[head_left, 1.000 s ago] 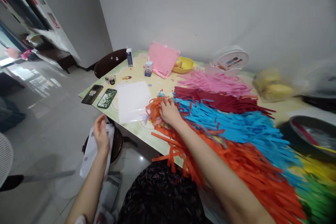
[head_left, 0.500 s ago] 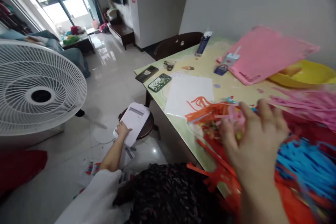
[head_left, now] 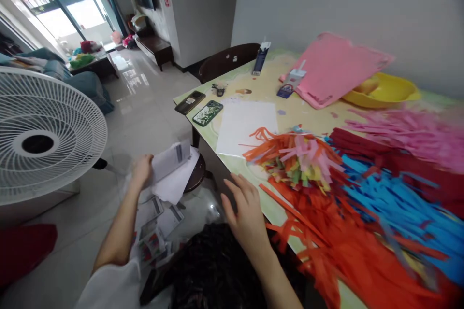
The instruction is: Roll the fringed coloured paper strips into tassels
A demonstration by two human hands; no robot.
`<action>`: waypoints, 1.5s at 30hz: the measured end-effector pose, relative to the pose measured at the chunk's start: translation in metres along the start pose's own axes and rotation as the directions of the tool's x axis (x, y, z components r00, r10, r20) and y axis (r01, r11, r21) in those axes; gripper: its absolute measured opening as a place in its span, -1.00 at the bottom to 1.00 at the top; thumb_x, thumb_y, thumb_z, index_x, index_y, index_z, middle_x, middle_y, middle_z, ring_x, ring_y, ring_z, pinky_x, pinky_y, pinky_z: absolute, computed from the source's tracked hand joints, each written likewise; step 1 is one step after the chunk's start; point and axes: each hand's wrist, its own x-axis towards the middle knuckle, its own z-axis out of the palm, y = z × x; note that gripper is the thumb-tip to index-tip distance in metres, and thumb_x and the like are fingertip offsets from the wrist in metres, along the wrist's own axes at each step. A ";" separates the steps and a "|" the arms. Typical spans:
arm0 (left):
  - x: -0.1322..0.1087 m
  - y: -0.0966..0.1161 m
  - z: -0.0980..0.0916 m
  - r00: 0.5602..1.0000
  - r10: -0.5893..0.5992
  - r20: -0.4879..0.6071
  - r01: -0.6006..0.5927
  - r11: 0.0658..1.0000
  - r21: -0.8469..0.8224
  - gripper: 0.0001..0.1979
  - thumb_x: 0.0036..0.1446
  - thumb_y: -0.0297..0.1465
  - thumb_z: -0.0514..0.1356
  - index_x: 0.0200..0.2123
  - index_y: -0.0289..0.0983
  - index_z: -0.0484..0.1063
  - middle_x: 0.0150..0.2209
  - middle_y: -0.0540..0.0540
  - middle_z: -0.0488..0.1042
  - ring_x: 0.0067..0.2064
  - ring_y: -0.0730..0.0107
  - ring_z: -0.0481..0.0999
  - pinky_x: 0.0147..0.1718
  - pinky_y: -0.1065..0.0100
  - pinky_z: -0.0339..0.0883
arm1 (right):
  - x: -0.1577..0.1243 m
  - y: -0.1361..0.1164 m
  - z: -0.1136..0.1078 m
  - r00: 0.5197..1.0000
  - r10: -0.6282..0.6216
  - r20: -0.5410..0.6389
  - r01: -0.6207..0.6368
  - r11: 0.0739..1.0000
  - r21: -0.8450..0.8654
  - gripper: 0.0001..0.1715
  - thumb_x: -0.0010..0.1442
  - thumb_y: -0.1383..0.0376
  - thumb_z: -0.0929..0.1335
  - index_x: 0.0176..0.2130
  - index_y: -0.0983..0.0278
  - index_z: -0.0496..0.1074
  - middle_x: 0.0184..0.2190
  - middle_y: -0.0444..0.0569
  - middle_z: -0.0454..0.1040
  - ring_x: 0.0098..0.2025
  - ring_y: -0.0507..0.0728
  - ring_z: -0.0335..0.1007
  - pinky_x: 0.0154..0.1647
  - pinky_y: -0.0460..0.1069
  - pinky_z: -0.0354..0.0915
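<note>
My left hand [head_left: 142, 171] grips the left edge of a white packet [head_left: 169, 164] with a grey printed label. The packet is tilted up above more white sheets [head_left: 177, 184] on a dark round stool [head_left: 196, 176]. My right hand [head_left: 243, 205] hovers by the table's near edge with its fingers apart, holding nothing. Right of it, a bundle of orange, pink and yellow paper strips [head_left: 297, 157] lies on the table. Orange strips [head_left: 337, 227], blue strips [head_left: 395, 203] and pink strips [head_left: 402, 133] spread over the table's right side.
A large white fan [head_left: 43, 140] stands on the left. On the table are a white sheet [head_left: 246, 128], two phones [head_left: 208, 113], drink cartons [head_left: 291, 82], a pink board [head_left: 337, 70] and a yellow bowl [head_left: 387, 91]. Several printed packets [head_left: 152, 244] lie low beside the stool.
My right hand has moved left, away from the strips to the table's edge. My left hand has gone from lying flat on the packets to lifting one at its edge.
</note>
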 end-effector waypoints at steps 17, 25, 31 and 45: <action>-0.141 0.223 -0.026 0.495 0.719 -0.488 -0.861 0.329 -0.389 -0.55 0.24 -0.35 0.21 0.19 -0.10 0.30 0.39 -0.19 0.06 0.37 -0.03 0.13 0.24 -0.06 0.18 | -0.077 0.021 -0.108 0.646 0.749 -0.148 -0.615 0.626 0.480 -0.51 0.19 -0.04 0.38 -0.10 0.27 0.57 -0.12 0.11 0.64 -0.08 0.31 0.57 -0.10 0.13 0.49; -0.145 0.269 -0.001 0.605 0.792 -0.079 -0.568 0.361 -0.739 -0.71 0.17 -0.25 0.28 -0.09 -0.16 0.31 -0.16 -0.03 0.41 -0.31 0.39 0.38 -0.28 0.36 0.27 | -0.094 0.022 -0.123 0.567 0.797 -0.208 -0.645 0.587 0.489 -0.53 0.18 -0.03 0.39 -0.12 0.25 0.57 -0.11 0.11 0.63 -0.06 0.33 0.55 0.00 0.18 0.44; -0.148 0.282 -0.006 0.604 0.794 -0.072 -0.607 0.400 -0.687 -0.54 -0.05 -0.14 0.43 -0.35 -0.19 0.21 -0.37 0.07 0.29 -0.35 0.40 0.29 -0.34 0.38 0.16 | -0.095 0.024 -0.132 0.564 0.780 -0.272 -0.654 0.623 0.429 -0.55 0.19 -0.03 0.38 -0.14 0.26 0.57 -0.11 0.10 0.63 -0.07 0.33 0.55 -0.01 0.17 0.44; -0.136 0.297 -0.007 0.295 0.904 0.308 0.007 0.321 -0.947 -0.41 -0.12 -0.27 0.40 -0.66 -0.26 -0.04 -0.64 0.14 -0.01 -0.57 0.62 -0.03 -0.59 0.46 -0.16 | -0.111 0.038 -0.136 0.519 0.847 0.118 -0.616 0.275 0.738 -0.34 -0.15 -0.12 0.52 -0.15 0.23 0.62 -0.08 0.09 0.62 0.00 0.40 0.50 -0.02 0.19 0.44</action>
